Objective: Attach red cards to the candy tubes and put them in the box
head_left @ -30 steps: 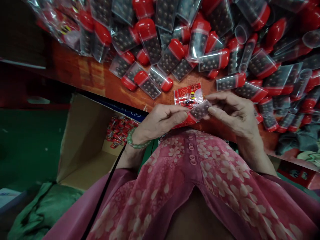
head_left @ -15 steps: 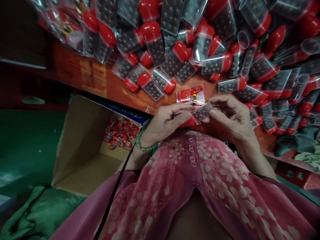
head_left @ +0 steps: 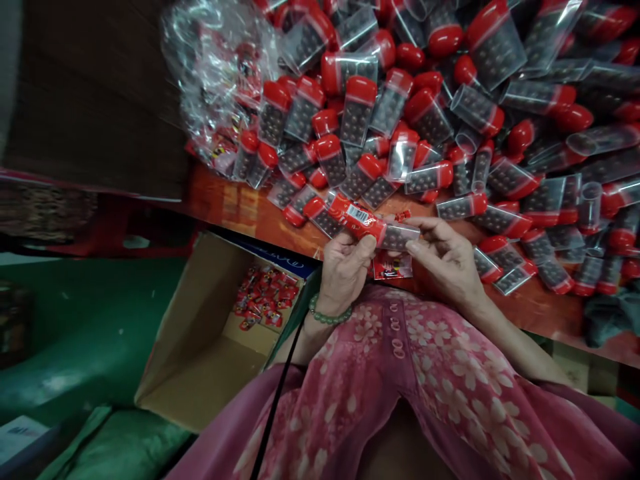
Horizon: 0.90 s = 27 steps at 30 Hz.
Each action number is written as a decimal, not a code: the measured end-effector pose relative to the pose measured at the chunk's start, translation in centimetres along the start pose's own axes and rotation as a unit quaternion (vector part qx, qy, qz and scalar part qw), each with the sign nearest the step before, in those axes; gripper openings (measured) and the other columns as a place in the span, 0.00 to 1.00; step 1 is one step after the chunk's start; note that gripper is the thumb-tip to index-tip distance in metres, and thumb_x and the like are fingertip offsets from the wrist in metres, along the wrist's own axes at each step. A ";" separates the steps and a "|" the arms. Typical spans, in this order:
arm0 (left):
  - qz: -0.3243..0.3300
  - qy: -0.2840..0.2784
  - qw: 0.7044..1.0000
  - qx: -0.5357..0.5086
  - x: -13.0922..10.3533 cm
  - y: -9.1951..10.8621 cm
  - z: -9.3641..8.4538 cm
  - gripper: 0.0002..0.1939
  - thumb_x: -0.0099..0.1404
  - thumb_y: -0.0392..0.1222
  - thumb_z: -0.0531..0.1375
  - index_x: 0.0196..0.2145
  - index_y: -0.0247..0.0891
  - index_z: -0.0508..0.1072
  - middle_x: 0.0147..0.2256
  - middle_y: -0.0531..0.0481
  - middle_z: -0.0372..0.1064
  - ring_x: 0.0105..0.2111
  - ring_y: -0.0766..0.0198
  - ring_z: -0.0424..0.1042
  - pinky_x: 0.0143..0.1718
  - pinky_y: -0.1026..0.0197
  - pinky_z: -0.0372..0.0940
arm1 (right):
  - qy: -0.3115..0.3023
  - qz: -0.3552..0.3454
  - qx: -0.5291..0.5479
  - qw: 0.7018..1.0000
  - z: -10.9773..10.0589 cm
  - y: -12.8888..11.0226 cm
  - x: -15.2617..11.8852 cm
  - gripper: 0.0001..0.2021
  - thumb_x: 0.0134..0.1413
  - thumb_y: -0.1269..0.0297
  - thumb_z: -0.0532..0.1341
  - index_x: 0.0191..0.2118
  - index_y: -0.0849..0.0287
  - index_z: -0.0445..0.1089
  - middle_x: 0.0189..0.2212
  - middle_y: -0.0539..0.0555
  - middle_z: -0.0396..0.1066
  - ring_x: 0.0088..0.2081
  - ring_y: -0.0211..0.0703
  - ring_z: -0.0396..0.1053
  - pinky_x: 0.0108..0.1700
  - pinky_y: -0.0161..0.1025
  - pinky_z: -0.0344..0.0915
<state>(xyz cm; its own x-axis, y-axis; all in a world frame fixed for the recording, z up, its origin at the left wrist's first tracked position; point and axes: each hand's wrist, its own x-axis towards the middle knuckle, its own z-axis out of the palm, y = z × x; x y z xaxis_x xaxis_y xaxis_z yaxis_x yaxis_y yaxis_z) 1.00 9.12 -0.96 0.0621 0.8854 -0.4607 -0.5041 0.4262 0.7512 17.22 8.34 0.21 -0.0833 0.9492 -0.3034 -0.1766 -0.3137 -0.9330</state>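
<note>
My left hand (head_left: pixel 345 263) is closed round a red printed packet (head_left: pixel 357 217) that bears a white barcode label. From the packet's right end sticks out a clear plastic container (head_left: pixel 401 235) of small dark balls, partly inside it. The thumb and fingers of my right hand (head_left: pixel 445 250) pinch the container's free end. Just below, near the table edge, lies another red printed packet (head_left: pixel 393 267), partly hidden by the hands. A capped container (head_left: pixel 323 217) rests on the table by the packet's left end.
Many clear containers with red caps (head_left: pixel 359 107) are heaped across the table (head_left: pixel 230 210). At the back left lies a crinkled clear plastic bag (head_left: pixel 220 60) with red packets. Left of my body an open cardboard box (head_left: pixel 187 333) contains a cluster of red packets (head_left: pixel 265 297).
The container was bare between both hands; now one end is inside the red packet, which my left hand grips. The camera view has shifted, so the table scene sits lower.
</note>
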 end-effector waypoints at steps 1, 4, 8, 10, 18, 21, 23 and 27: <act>0.007 0.001 1.000 -0.011 0.2 0.2 0.2 0.23 0.53 0.60 0.75 0.34 0.39 0.76 0.36 0.49 0.83 0.38 0.60 0.82 0.45 0.57 0.76 | -0.013 0.009 -0.002 1.000 0.1 0.0 0.0 0.18 0.57 0.53 0.72 0.50 0.52 0.73 0.37 0.49 0.82 0.35 0.42 0.83 0.40 0.39 0.82; 0.030 0.026 0.998 -0.040 0.6 0.4 0.5 0.22 0.54 0.58 0.76 0.34 0.40 0.77 0.37 0.48 0.84 0.43 0.58 0.84 0.49 0.55 0.76 | -0.037 0.027 0.003 0.999 0.5 0.0 0.1 0.16 0.55 0.53 0.74 0.45 0.54 0.75 0.33 0.48 0.81 0.32 0.40 0.82 0.38 0.36 0.81; 0.034 0.055 0.998 -0.023 0.7 0.0 0.9 0.26 0.52 0.64 0.75 0.34 0.39 0.77 0.36 0.47 0.84 0.44 0.55 0.84 0.50 0.54 0.77 | -0.033 0.041 0.010 0.999 1.1 0.4 0.3 0.17 0.53 0.51 0.74 0.41 0.54 0.73 0.32 0.47 0.80 0.32 0.39 0.81 0.40 0.36 0.81; 0.028 0.058 0.998 -0.016 0.8 -0.3 1.1 0.27 0.52 0.65 0.75 0.34 0.39 0.77 0.37 0.46 0.84 0.44 0.54 0.84 0.49 0.53 0.78 | -0.025 0.031 0.005 0.999 1.4 0.6 0.4 0.16 0.54 0.50 0.73 0.41 0.53 0.72 0.33 0.48 0.81 0.33 0.40 0.82 0.41 0.38 0.81; 0.045 -0.019 0.999 0.014 1.7 -0.4 0.7 0.32 0.53 0.72 0.70 0.40 0.40 0.78 0.42 0.42 0.83 0.53 0.49 0.80 0.53 0.50 0.77 | 0.047 -0.182 -0.234 0.954 1.4 1.0 0.6 0.08 0.59 0.60 0.69 0.43 0.53 0.74 0.34 0.50 0.79 0.35 0.42 0.78 0.39 0.39 0.76; 0.047 -0.036 0.998 0.009 2.0 0.0 0.6 0.32 0.54 0.71 0.70 0.43 0.41 0.78 0.44 0.42 0.83 0.53 0.49 0.80 0.49 0.50 0.78 | 0.020 -0.112 -0.146 0.983 1.6 1.0 0.8 0.09 0.59 0.58 0.70 0.43 0.53 0.74 0.34 0.49 0.77 0.33 0.38 0.77 0.36 0.36 0.75; 0.030 -0.031 0.999 0.013 2.0 0.2 0.8 0.30 0.54 0.69 0.71 0.42 0.42 0.79 0.42 0.44 0.83 0.51 0.49 0.82 0.45 0.52 0.79 | -0.005 -0.051 -0.075 0.996 1.8 1.1 0.9 0.12 0.58 0.56 0.71 0.42 0.53 0.73 0.35 0.48 0.78 0.33 0.38 0.78 0.38 0.37 0.77; 0.009 -0.043 0.998 0.040 2.0 0.3 1.2 0.30 0.53 0.71 0.70 0.40 0.43 0.79 0.42 0.44 0.83 0.49 0.49 0.82 0.42 0.53 0.79 | 0.025 -0.040 -0.045 0.998 2.1 1.1 1.1 0.16 0.53 0.50 0.73 0.41 0.53 0.73 0.36 0.49 0.79 0.37 0.40 0.79 0.43 0.39 0.79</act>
<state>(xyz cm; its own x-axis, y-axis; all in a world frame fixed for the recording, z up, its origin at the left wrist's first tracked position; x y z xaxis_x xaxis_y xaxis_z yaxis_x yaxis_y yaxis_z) 1.99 11.26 -1.14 0.1288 0.9039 -0.4079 -0.4360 0.4211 0.7954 14.87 8.95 -0.74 -0.0219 0.9720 -0.2341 -0.0925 -0.2351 -0.9676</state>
